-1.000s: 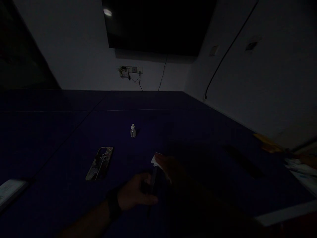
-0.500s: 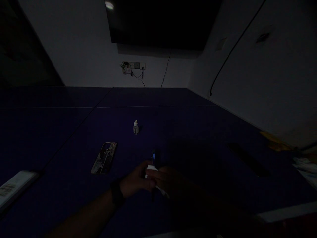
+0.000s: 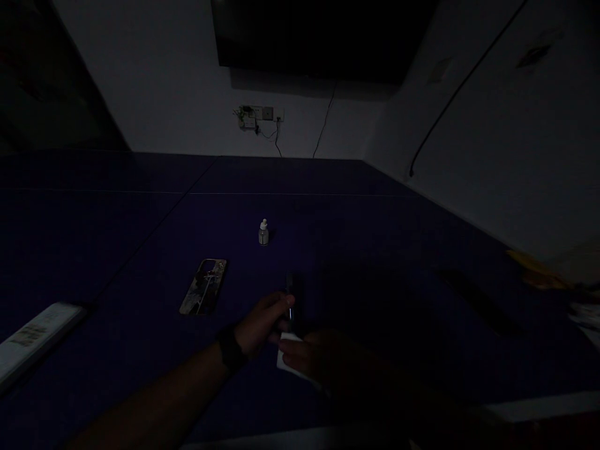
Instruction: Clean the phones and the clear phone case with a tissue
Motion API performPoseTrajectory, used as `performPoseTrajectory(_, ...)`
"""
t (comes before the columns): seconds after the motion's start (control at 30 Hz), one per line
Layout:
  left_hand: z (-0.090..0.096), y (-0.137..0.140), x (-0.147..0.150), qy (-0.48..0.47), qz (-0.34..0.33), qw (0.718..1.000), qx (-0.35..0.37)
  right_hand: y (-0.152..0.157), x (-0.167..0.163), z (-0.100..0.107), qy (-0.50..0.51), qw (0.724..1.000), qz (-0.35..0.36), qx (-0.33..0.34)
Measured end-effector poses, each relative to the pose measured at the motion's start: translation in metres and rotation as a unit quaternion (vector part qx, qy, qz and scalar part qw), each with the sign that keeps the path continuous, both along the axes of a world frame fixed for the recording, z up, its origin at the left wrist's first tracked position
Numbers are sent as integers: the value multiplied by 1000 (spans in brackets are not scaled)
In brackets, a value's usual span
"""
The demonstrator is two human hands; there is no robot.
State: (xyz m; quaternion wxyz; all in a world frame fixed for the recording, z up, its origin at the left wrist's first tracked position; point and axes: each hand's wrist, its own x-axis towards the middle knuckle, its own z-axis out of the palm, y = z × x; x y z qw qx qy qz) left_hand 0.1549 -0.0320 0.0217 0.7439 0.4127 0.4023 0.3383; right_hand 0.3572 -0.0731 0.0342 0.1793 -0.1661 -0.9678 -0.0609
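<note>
A slim dark object [image 3: 290,314], which looks like a phone seen edge-on, stands between my hands. My left hand [image 3: 267,322], with a dark band on its wrist, pinches it near its upper part. Just below, my right hand [image 3: 307,356] grips a folded white cloth [image 3: 288,359] close against the lower part. Deep shadow hides much of my right hand and the object's lower end. To the left lies a patterned phone case [image 3: 204,287] with a camera cut-out. A small dropper bottle [image 3: 263,234] with a white top stands farther back.
The dark blue table [image 3: 154,356] fills the foreground. A white box [image 3: 35,340] lies at left, a long dark thing [image 3: 478,303] at right. Something yellow [image 3: 539,272] sits by the right wall. A large screen [image 3: 319,37] hangs above wall sockets [image 3: 257,114].
My left hand has shifted from beside the cloth up to the upper part of the phone. The cloth in my right hand sits slightly lower. The camera view has tilted and shifted a little.
</note>
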Motion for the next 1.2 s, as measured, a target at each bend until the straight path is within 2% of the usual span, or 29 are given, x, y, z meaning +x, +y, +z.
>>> performPoseTrajectory(0.13, 1, -2, 2, -13, -2, 1000, -3, 19, 4, 6, 50, 999, 1, 20)
performPoseTrajectory(0.37, 6, -2, -1, -13, 3, 1000, -2, -6, -15, 10, -73, 995, 40, -61)
performPoseTrajectory(0.5, 3, -3, 3, -22, 11, 1000, 10, 13, -5, 14, 22, 999, 23, -11)
performPoseTrajectory(0.57, 2, -3, 4, -25, 13, 1000, 12, 21, -3, 16, 19, 999, 24, -10)
performPoseTrajectory(0.67, 4, -4, 3, -23, 13, 1000, 16, 14, -9, 19, -46, 998, 19, -49)
performPoseTrajectory(0.77, 4, -3, 1, -6, 0, 1000, 19, -2, -13, 17, -87, 993, 43, -73)
performPoseTrajectory(0.93, 2, -3, 3, -8, 4, 1000, 21, 10, 0, 11, 14, 1000, 13, -5)
performPoseTrajectory(1.0, 1, -3, 3, -11, 5, 1000, 18, 17, 2, 13, 36, 999, 10, -2)
performPoseTrajectory(1.2, -1, -1, -1, -6, -11, 1000, 7, -7, -8, 16, -53, 997, 51, -39)
